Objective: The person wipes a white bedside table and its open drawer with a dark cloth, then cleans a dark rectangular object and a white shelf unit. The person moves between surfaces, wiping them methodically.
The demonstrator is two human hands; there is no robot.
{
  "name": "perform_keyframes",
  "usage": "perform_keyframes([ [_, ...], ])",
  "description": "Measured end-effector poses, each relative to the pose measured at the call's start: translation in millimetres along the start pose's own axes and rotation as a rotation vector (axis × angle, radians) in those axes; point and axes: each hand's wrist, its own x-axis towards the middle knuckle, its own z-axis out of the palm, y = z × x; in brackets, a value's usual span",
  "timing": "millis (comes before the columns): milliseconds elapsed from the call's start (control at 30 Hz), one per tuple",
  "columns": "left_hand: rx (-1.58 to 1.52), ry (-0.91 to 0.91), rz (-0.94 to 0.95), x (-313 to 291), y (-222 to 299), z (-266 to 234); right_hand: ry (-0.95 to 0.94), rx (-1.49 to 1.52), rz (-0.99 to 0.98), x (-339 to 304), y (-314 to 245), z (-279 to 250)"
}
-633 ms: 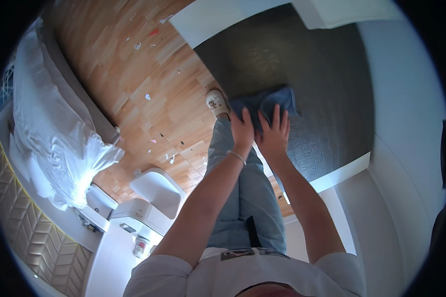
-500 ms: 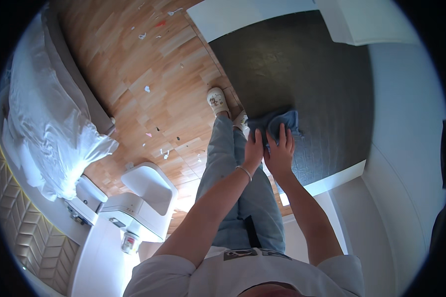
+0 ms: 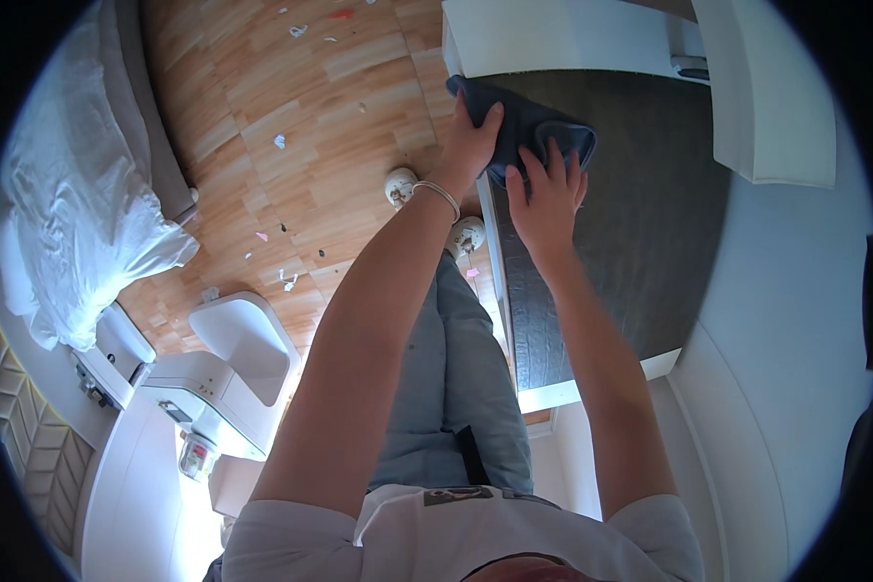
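A dark blue cloth (image 3: pixel 526 114) lies partly folded at the far left corner of a dark tabletop (image 3: pixel 630 223) with pale edges. My left hand (image 3: pixel 470 145) grips the cloth's left part, its thumb on top and its fingers partly hidden at the edge. My right hand (image 3: pixel 546 199) rests on the cloth's near right side, fingers spread and stretched out over the fold. A bracelet (image 3: pixel 440 197) circles my left wrist.
A white cabinet (image 3: pixel 563 39) borders the tabletop's far side, and a white box-like unit (image 3: pixel 771 97) stands at its far right. Paper scraps (image 3: pixel 279 142) litter the wood floor (image 3: pixel 339 116). To the left are white bedding (image 3: pixel 87 204) and a white chair-like piece (image 3: pixel 247 339).
Both hands have moved away from me along the tabletop, taking the cloth from its near left side to the far left corner. The view has shifted, and the cloth is spread wider.
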Motion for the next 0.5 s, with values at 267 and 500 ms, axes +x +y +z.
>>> perform_keyframes([
  [267,-0.258,-0.128,-0.21,-83.1,-52.1,19.1,-0.14,0.082,0.001,-9.2,13.6,9.7],
  [500,-0.396,-0.331,-0.562,-107.9,-30.0,2.7,-0.102,0.097,0.031,-18.1,3.7,6.7],
])
